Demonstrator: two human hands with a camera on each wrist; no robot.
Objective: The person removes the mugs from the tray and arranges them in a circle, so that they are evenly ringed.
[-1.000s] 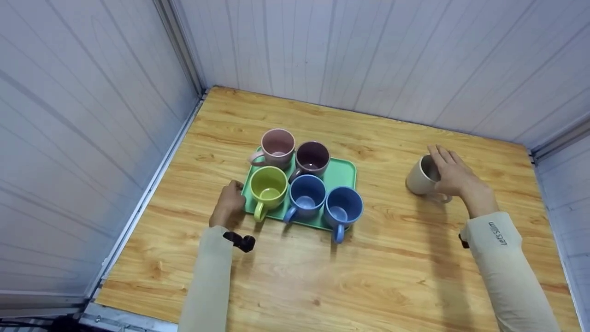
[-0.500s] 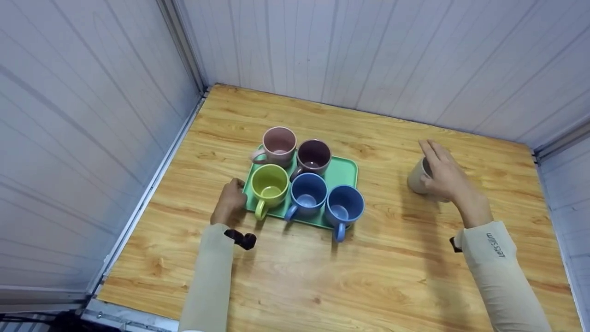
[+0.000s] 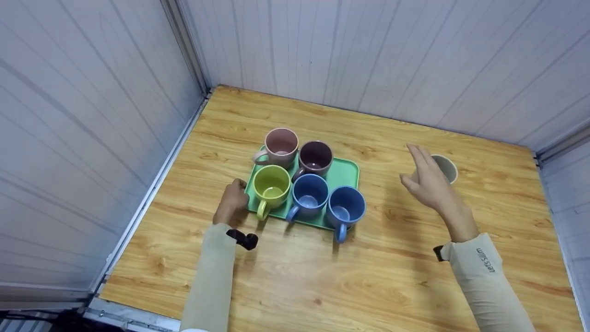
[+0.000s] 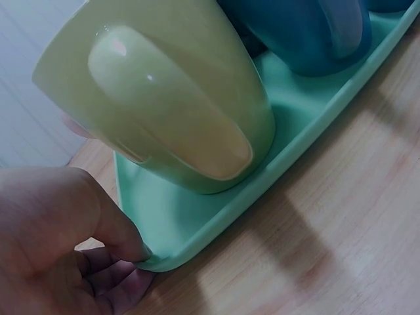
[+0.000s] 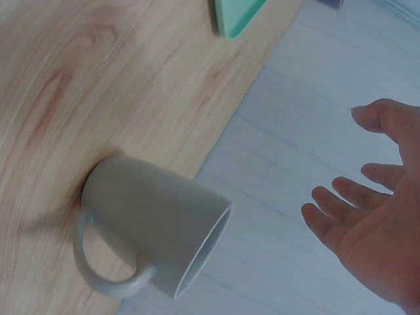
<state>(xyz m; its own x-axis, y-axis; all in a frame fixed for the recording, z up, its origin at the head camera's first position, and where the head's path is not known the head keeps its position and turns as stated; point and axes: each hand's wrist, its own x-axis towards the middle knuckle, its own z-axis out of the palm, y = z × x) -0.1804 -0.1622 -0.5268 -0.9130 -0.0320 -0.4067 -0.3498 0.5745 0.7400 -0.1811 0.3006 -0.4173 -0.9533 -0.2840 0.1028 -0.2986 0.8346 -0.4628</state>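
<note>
On the left half of the wooden table lies a green tray [image 3: 346,172] bearing several mugs. My left hand [image 3: 233,197] pinches its near left corner; in the left wrist view the thumb [image 4: 121,236] lies on the rim with fingers curled below. Closest to that hand stands a yellow-green mug [image 3: 272,184]. Beside it are two blue mugs [image 3: 309,196], with a pink mug [image 3: 281,146] and a dark purple mug [image 3: 315,159] behind. At the right, my right hand [image 3: 431,184] hovers with fingers spread, holding nothing. It partly hides an upright off-white mug [image 5: 151,220], apart from the fingers.
A panelled wall [image 3: 359,55] rises along the table's back edge, and another wall [image 3: 92,115] stands at the left. Wood-patterned tabletop [image 3: 313,276] shows in front of the tray and between tray and off-white mug.
My right hand has moved left from over the off-white mug, spreading thumb and fingers. The mug's rim now shows to its right. The left hand keeps hold of the tray corner.
</note>
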